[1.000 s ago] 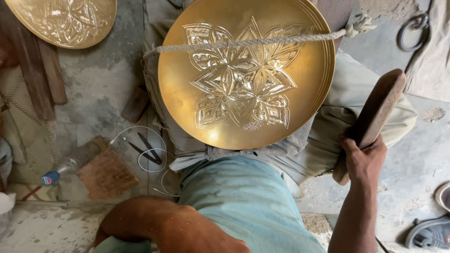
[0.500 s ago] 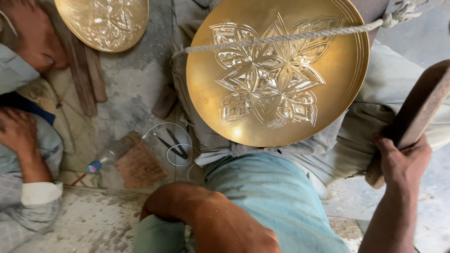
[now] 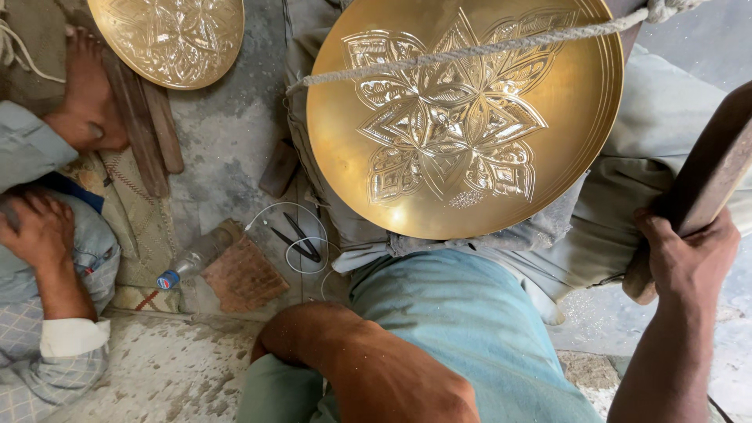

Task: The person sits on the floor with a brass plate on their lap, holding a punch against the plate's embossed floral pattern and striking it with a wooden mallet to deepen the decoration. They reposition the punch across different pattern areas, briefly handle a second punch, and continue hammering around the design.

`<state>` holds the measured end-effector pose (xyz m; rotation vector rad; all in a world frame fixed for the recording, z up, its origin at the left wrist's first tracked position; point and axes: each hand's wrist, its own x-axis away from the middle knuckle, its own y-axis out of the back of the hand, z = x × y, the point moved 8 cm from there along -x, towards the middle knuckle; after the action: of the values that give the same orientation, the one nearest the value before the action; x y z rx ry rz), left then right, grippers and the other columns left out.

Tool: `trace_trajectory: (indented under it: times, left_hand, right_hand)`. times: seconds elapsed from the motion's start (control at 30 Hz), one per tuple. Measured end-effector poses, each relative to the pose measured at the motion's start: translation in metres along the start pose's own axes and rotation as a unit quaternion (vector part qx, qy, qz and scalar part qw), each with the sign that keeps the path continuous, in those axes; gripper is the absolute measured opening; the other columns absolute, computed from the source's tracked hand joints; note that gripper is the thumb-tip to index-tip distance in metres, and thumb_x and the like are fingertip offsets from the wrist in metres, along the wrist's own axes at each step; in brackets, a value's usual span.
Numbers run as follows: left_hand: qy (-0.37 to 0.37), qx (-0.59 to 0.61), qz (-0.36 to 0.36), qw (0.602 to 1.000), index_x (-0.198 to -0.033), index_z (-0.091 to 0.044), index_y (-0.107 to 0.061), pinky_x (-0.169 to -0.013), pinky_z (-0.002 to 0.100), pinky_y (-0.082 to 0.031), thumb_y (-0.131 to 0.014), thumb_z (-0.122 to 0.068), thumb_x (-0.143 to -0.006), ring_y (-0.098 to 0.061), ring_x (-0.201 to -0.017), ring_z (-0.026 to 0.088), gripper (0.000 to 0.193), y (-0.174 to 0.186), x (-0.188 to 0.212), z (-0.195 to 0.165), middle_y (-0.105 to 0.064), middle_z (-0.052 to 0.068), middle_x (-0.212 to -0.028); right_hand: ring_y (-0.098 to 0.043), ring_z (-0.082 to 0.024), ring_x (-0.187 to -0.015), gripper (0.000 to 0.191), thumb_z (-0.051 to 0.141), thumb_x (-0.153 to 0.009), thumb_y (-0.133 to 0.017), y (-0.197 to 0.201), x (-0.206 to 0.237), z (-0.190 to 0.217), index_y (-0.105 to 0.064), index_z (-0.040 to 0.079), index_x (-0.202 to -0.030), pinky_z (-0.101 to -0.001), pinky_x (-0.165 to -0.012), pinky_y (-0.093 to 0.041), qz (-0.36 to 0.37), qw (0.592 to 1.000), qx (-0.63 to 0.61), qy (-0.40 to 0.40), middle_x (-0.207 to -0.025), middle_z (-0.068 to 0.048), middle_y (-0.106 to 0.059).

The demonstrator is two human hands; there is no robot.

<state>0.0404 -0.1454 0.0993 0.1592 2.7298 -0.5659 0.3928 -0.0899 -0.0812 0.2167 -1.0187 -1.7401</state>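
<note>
A large round brass plate (image 3: 462, 117) with an engraved flower pattern rests on my lap, on grey cloth (image 3: 501, 235). A rope (image 3: 470, 51) runs across its upper part. My right hand (image 3: 685, 258) grips the lower end of a dark wooden mallet-like piece (image 3: 717, 168), off the plate's right edge and apart from it. Only the bent forearm and elbow (image 3: 352, 356) of my left arm show, low in the middle over my blue shirt; the left hand itself is hidden.
Another person sits at the left, with a hand (image 3: 39, 231) on a knee and a bare foot (image 3: 86, 102) on wooden slats (image 3: 145, 125). A second engraved brass plate (image 3: 168, 35) lies top left. A plastic bottle (image 3: 192, 262), dividers (image 3: 298, 239) and a brown block (image 3: 243, 274) lie on the concrete floor.
The view has swung left, so everything sits further right in frame. The person at the left has come into sight. My right hand still grips the wooden piece, now higher.
</note>
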Motion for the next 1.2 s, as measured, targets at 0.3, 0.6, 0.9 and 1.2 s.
trace_trajectory:
  times: [0.3, 0.6, 0.9, 1.2]
  left_hand:
    - [-0.017, -0.018, -0.011, 1.0, -0.08, -0.004, -0.052, -0.062, 0.032, -0.05, -0.067, -0.022, -0.089, -0.063, -0.065, 0.016, 0.026, -0.003, -0.001, 0.005, -0.059, 0.007, -0.074]
    - [-0.027, -0.042, -0.111, 0.993, -0.106, 0.0, -0.054, -0.073, 0.029, -0.055, -0.071, -0.01, -0.098, -0.067, -0.082, 0.019, 0.021, 0.041, 0.003, -0.053, -0.063, 0.012, -0.094]
    - [0.092, -0.342, -0.654, 0.669, -0.119, -0.001, -0.053, -0.086, 0.028, -0.066, -0.074, -0.012, -0.106, -0.078, -0.102, 0.016, 0.027, 0.146, 0.084, -0.061, -0.066, 0.009, -0.113]
    - [0.079, -0.414, -0.612, 0.67, -0.132, -0.005, -0.059, -0.078, 0.028, -0.068, -0.078, -0.023, -0.098, -0.076, -0.089, 0.014, 0.043, 0.189, 0.08, -0.02, -0.069, 0.007, -0.105]
  right_hand:
    - [-0.068, -0.017, -0.084, 0.02, 0.008, -0.09, -0.078, 0.0, -0.002, 0.0, -0.063, -0.003, -0.1, -0.0342, -0.085, -0.056, 0.009, 1.0, 0.0, -0.009, -0.096, -0.011, -0.072]
    - [-0.067, -0.016, -0.09, 0.024, 0.008, -0.087, -0.078, 0.0, -0.002, 0.0, -0.065, -0.002, -0.105, -0.032, -0.083, -0.055, -0.004, 0.999, -0.033, -0.008, -0.097, -0.009, -0.071]
    - [-0.066, -0.017, -0.083, 0.021, 0.007, -0.089, -0.078, 0.001, 0.0, 0.026, -0.068, -0.002, -0.104, -0.0332, -0.084, -0.054, 0.012, 1.0, -0.007, -0.013, -0.094, -0.009, -0.072]
    - [-0.07, -0.019, -0.09, 0.026, 0.01, -0.096, -0.08, 0.016, -0.001, 0.091, -0.064, 0.004, -0.115, -0.0341, -0.087, -0.059, 0.11, 0.987, -0.078, 0.082, -0.103, -0.01, -0.072]
